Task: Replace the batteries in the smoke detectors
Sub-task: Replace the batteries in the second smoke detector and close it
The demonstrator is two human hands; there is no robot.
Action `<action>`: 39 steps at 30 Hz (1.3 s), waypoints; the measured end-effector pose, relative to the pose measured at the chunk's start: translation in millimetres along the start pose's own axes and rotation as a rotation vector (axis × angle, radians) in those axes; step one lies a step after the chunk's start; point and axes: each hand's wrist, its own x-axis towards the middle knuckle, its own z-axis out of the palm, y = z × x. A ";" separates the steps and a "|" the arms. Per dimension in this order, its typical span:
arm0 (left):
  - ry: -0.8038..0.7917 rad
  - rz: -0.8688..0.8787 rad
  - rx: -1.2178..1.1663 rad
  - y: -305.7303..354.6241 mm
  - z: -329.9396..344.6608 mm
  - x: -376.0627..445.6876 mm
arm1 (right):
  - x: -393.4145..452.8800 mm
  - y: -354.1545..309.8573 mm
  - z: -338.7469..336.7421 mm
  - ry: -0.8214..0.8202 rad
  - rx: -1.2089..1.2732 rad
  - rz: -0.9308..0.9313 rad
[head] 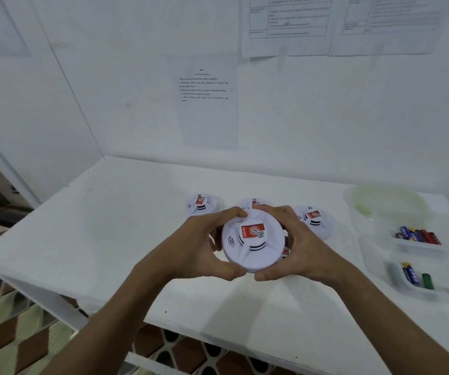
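Head view: your left hand [201, 239] and right hand [301, 239] both grasp one closed smoke detector [253, 246] above the table [110, 226]. Three detectors [201, 204] rest toward 12 o'clock; batteries [418, 235] wait at 3 o'clock. Judged barely started.

Bare forearms; no sleeves, jewellery
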 end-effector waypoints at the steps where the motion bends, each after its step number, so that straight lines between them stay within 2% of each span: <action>1: 0.004 0.000 0.000 -0.8 -1.1 -0.6 | 1.8 -0.6 1.0 -0.002 -0.002 0.001; 25: 0.031 -0.053 0.001 -33.8 -15.5 -2.9 | 32.2 6.9 15.9 0.044 -0.103 -0.073; 39: 0.028 -0.088 0.031 -47.9 -13.1 -6.3 | 36.9 18.1 22.6 -0.005 -0.207 -0.034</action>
